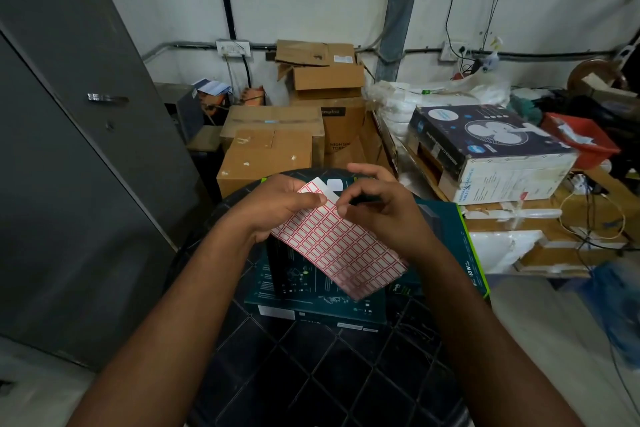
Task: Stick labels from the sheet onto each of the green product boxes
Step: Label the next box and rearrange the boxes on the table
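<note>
Red-bordered label sheet [341,246] slants lower-right from left hand [277,206].

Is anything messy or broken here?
Yes. The brown cardboard boxes stacked by the wall sit crooked with flaps hanging open. The red-bordered label sheet held above the dark green product boxes looks fine.

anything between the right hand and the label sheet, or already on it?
Nothing visible in the way. The right hand already has its fingers at the upper edge of the label sheet, which the left hand grips above the green boxes.
</note>
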